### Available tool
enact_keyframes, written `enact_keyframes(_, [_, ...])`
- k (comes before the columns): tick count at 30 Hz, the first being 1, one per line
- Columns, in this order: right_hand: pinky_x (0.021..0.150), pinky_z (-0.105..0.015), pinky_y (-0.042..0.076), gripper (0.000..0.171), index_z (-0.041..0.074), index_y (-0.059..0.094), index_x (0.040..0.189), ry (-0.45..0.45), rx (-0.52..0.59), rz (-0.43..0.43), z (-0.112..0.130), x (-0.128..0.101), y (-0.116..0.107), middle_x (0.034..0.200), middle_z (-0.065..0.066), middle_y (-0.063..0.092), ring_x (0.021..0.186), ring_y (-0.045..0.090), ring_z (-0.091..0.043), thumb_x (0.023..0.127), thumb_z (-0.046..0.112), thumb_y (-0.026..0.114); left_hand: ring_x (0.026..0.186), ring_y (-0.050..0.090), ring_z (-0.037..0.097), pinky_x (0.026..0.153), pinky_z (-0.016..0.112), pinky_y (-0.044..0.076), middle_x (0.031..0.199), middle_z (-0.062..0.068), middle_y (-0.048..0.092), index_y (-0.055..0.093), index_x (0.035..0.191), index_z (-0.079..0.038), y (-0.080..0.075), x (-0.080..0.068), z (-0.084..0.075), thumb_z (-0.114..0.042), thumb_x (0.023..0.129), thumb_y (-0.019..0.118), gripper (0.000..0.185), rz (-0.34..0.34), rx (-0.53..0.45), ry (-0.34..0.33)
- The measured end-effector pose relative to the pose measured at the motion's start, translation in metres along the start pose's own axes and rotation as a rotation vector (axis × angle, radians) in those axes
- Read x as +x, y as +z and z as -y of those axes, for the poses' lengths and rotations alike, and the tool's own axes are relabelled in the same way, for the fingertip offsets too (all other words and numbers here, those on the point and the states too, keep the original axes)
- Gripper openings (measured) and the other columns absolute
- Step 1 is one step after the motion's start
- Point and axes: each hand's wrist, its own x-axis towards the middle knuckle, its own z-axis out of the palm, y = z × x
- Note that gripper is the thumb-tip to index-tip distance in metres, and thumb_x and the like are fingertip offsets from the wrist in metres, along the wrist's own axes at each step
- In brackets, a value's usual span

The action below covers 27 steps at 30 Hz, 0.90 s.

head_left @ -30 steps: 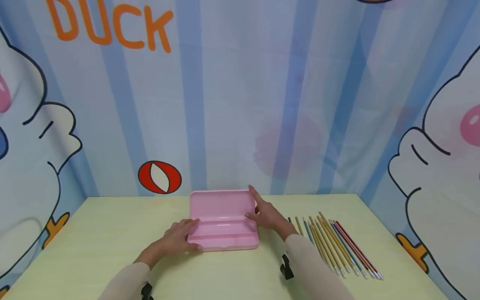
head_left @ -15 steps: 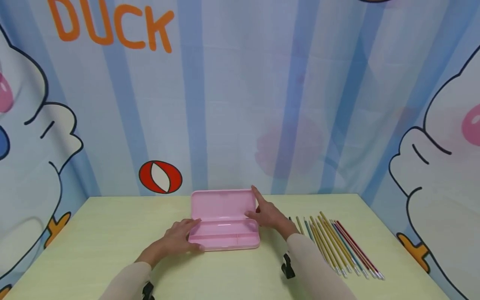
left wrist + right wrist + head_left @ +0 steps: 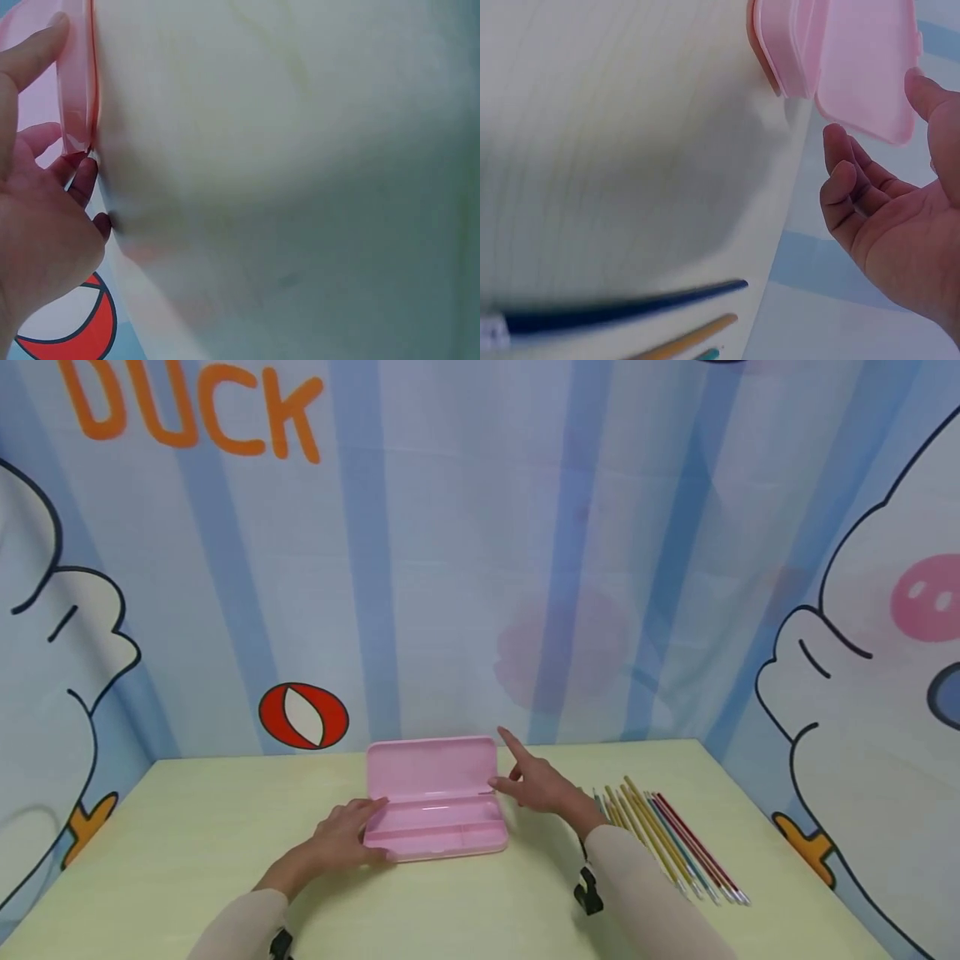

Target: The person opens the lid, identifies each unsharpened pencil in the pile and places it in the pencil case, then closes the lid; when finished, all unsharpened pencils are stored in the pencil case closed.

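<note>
A pink pencil case (image 3: 435, 839) lies with its lid (image 3: 431, 768) raised at the back. Its inside shows long compartments and nothing in them. At the case's left end, my left hand (image 3: 341, 839) grips the edge, thumb in front and fingers farther back; the left wrist view shows the fingers around that pink end (image 3: 75, 90). Beside the lid's right edge is my right hand (image 3: 540, 783), index finger pointing up and thumb toward the case. In the right wrist view its fingers bend loosely, holding nothing; whether the thumb touches the lid (image 3: 866, 75) I cannot tell.
Several pencils (image 3: 660, 835), yellow, red and blue-green, lie side by side on the pale table (image 3: 450, 918) at the right, partly behind the right sleeve (image 3: 645, 885). A dark blue pencil (image 3: 630, 309) is nearest the right hand. A striped cartoon curtain (image 3: 450, 568) stands behind.
My right hand has come slightly away from the lid's right edge, leaving a gap. My left hand stays on the case. The head view has shifted a little to the right.
</note>
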Motion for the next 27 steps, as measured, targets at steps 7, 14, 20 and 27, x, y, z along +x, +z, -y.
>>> enact_keyframes(7, [0.062, -0.032, 0.046, 0.072, 0.038, 0.008, 0.146, 0.024, 0.035, 0.002, -0.015, -0.029, -0.025, 0.095, -0.01, 0.061, 0.075, 0.062, -0.028, 0.091, 0.044, 0.053, 0.121, 0.036, 0.033, 0.1, 0.063, 0.028, 0.141, 0.015, 0.038, 0.035, 0.143, -0.014, 0.001, -0.003, 0.001, -0.042, 0.07, 0.075, 0.087, 0.019, -0.009, 0.01])
enact_keyframes(14, [0.064, -0.032, 0.048, 0.066, 0.025, 0.015, 0.148, 0.007, -0.011, -0.016, -0.039, -0.055, -0.063, 0.09, -0.006, 0.064, 0.072, 0.061, -0.024, 0.094, 0.039, 0.05, 0.121, 0.035, 0.034, 0.1, 0.063, 0.028, 0.14, 0.015, 0.038, 0.034, 0.143, -0.014, -0.002, -0.003, 0.0, -0.041, 0.071, 0.074, 0.087, 0.018, 0.002, 0.009])
enact_keyframes(20, [0.067, -0.034, 0.05, 0.064, 0.021, 0.018, 0.148, 0.017, -0.036, -0.054, -0.059, -0.073, -0.088, 0.101, -0.012, 0.064, 0.079, 0.063, -0.027, 0.094, 0.031, 0.051, 0.122, 0.034, 0.036, 0.099, 0.065, 0.028, 0.14, 0.016, 0.038, 0.034, 0.143, -0.012, -0.008, -0.002, -0.003, -0.04, 0.072, 0.074, 0.087, 0.001, 0.005, 0.029])
enact_keyframes(27, [0.07, -0.039, 0.051, 0.059, 0.009, 0.025, 0.145, 0.03, -0.085, -0.065, -0.084, -0.096, -0.104, 0.104, -0.02, 0.063, 0.085, 0.063, -0.03, 0.094, 0.021, 0.052, 0.122, 0.034, 0.037, 0.1, 0.065, 0.028, 0.14, 0.018, 0.037, 0.033, 0.143, -0.011, -0.003, -0.001, -0.001, -0.04, 0.071, 0.074, 0.088, 0.017, -0.001, 0.022])
